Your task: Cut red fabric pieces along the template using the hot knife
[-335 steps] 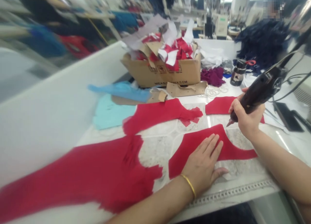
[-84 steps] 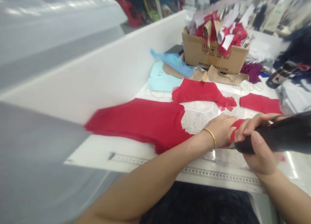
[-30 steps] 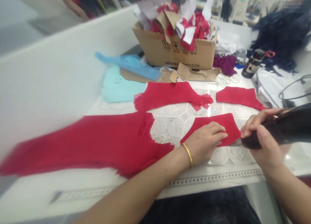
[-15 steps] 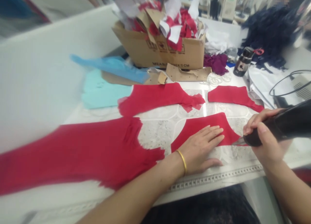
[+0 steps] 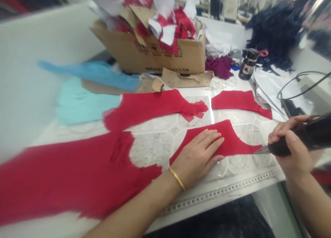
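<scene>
My left hand (image 5: pixel 196 153) lies flat on a red cut fabric piece (image 5: pixel 227 138), fingers stretched towards its middle; a gold bangle circles that wrist. At the right, my right hand (image 5: pixel 293 148) grips a thick black tool (image 5: pixel 314 134) with a thin metal tip. The tip is at the narrow right end of the fabric piece; whether they touch I cannot tell. The tool's far end is out of frame. A large red fabric stack (image 5: pixel 69 172) with ragged edges spreads to the left of my left hand.
Two more red pieces (image 5: pixel 150 109) (image 5: pixel 238 102) lie farther back. Behind them are a cardboard box (image 5: pixel 155 59) of scraps, light blue sheets (image 5: pixel 85 103) and a dark bottle (image 5: pixel 248 64). A measuring tape (image 5: pixel 222 190) runs along the front edge; a cable (image 5: pixel 292 81) loops at right.
The view has shifted, so most things sit farther left. My right hand and the tool have moved right relative to the fabric; the narrow end now shows beside the tip. My left thumb has drawn in.
</scene>
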Motion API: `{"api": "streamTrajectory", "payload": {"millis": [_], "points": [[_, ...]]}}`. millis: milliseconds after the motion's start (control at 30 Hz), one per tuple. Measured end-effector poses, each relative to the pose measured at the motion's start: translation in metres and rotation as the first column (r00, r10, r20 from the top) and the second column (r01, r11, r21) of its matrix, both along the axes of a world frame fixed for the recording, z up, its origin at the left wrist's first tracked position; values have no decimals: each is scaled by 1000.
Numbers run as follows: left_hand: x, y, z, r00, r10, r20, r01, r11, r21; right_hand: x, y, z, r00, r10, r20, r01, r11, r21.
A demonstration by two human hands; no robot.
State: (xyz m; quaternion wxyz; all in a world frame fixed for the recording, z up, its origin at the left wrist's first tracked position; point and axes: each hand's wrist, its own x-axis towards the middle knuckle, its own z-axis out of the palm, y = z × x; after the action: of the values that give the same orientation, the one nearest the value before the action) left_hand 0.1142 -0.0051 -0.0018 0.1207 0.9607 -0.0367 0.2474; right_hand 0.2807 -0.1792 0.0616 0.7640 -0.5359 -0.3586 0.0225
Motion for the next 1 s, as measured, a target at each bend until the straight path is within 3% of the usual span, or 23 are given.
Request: {"api": "streamTrajectory", "payload": {"millis": [200, 333, 533, 800, 900, 1000], "points": [[-11, 5, 14, 984, 177, -25, -175, 981, 88, -1, -1, -3, 999, -39, -37, 38, 999, -29], [-36, 18, 18, 925, 357, -128, -334, 926, 174, 0, -2, 0, 998, -32, -57, 31, 999, -15], [-77, 33, 12, 815, 532, -228, -525, 845, 96, 9, 0, 3, 993, -116, -28, 117, 993, 16], [-69, 21, 14, 830, 410, -377, -490, 859, -145, 9, -1, 1, 978, -209, 2, 208, 973, -97], [-65, 18, 29, 836, 352, -421, -494, 816, -300, 11, -4, -1, 969, -244, 20, 245, 962, -122], [-67, 21, 48, 819, 348, -456, -548, 711, -441, 15, -9, -1, 966, -243, 84, 254, 952, -172]]}}
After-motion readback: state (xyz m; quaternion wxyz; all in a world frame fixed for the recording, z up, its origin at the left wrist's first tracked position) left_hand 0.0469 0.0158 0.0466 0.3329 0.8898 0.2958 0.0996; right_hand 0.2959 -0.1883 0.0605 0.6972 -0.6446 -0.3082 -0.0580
